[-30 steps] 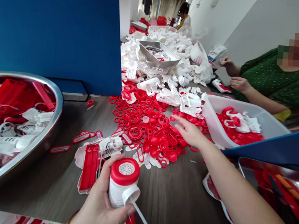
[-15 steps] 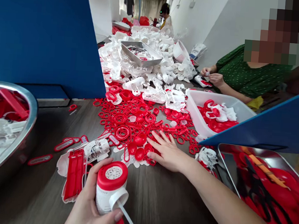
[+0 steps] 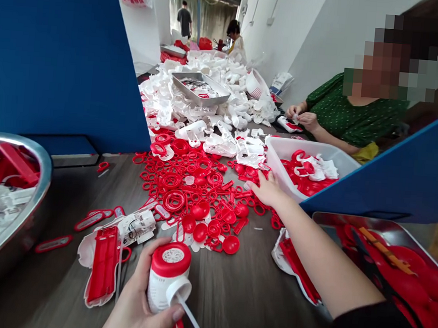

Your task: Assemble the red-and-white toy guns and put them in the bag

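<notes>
Two hands, well apart. Left hand (image 3: 140, 299) wraps a red-capped white plastic cylindrical housing (image 3: 166, 276) between six and seven o'clock; right hand (image 3: 270, 191), fingers spread, is at the three o'clock edge of a heap of small red plastic parts (image 3: 202, 183). Steady left grip plus light fingertip work looks best; avoid tugging the thin white strip (image 3: 193, 321). Housing's lower end is cut off; right-hand contact unclear.

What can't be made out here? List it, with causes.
Head view:
White-and-red device, lower end: cut off by the bottom edge.
Steel bowl, left side: cut off by the left edge.
Right hand, whether it grips anything: too small to tell.
Co-worker's hands, piece between them: too small.
</notes>
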Tool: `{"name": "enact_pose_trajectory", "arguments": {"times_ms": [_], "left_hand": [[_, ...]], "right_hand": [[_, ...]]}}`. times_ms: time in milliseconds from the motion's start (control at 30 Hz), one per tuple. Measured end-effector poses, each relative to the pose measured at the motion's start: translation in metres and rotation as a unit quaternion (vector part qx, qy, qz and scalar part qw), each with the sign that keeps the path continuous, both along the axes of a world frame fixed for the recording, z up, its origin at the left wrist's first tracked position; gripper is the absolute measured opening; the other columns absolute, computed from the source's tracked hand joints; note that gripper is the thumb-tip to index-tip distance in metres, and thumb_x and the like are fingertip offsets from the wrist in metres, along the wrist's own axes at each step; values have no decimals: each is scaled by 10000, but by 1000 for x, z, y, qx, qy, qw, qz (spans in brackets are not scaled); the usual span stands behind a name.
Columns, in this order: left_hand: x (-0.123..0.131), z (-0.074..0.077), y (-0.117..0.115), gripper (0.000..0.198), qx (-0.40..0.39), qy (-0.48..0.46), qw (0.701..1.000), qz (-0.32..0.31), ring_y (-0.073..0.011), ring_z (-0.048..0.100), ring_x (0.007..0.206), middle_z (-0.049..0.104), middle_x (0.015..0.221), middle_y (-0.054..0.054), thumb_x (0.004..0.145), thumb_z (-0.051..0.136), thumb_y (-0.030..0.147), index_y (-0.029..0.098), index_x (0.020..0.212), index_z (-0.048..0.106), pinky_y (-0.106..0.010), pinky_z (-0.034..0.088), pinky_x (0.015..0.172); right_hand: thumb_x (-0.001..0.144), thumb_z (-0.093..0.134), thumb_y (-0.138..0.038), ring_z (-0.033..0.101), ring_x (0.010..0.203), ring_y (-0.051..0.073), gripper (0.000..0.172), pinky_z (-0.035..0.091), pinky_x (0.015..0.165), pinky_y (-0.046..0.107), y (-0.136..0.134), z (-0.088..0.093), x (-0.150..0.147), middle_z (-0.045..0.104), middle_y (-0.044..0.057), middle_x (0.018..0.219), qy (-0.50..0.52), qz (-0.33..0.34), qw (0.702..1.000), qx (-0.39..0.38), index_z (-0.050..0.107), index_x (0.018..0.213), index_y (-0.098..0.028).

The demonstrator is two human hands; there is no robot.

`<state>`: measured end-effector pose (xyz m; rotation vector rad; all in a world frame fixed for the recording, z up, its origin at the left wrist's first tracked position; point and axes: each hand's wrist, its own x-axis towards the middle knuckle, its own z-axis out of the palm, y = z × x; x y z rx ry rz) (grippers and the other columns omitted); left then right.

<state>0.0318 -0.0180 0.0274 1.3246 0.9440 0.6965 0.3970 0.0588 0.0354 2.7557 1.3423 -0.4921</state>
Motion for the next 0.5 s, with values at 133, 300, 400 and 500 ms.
{"name": "enact_pose_trajectory", "arguments": {"times_ms": [133, 300, 400, 500], "left_hand": [[-5, -9, 6, 888, 29, -11, 998, -50, -192, 623, 726, 638, 935, -34, 681, 743, 492, 261, 1366, 228, -281, 509, 679], [-3, -11, 9, 875, 28, -17, 998, -47, -217, 623, 816, 620, 965, -61, 694, 714, 517, 228, 1364, 231, -285, 502, 693], [2, -8, 8, 892, 8, -37, 998, -51, -204, 617, 787, 618, 925, -52, 689, 716, 533, 231, 1368, 222, -278, 495, 680], [5, -5, 7, 905, -23, -47, 998, -47, -191, 614, 759, 613, 879, -36, 689, 728, 529, 238, 1374, 214, -265, 489, 667]], "right_hand": [[898, 275, -654, 81, 1451, 385, 804, 223, 1135, 542, 14, -14, 11, 55, 175, 1598, -2, -6, 1000, -1, 156, 1530, -171], [899, 276, -640, 98, 1448, 384, 790, 171, 1159, 510, 12, -23, 11, 151, 180, 1584, -6, 20, 1000, 12, 222, 1516, -149], [894, 258, -653, 135, 1440, 396, 779, 200, 1144, 534, 11, -23, 7, 176, 173, 1579, -7, 35, 999, 16, 253, 1510, -176], [897, 254, -646, 159, 1444, 368, 765, 200, 1148, 521, 14, -22, 2, 221, 156, 1571, -8, 60, 998, 18, 276, 1503, -179]]}}
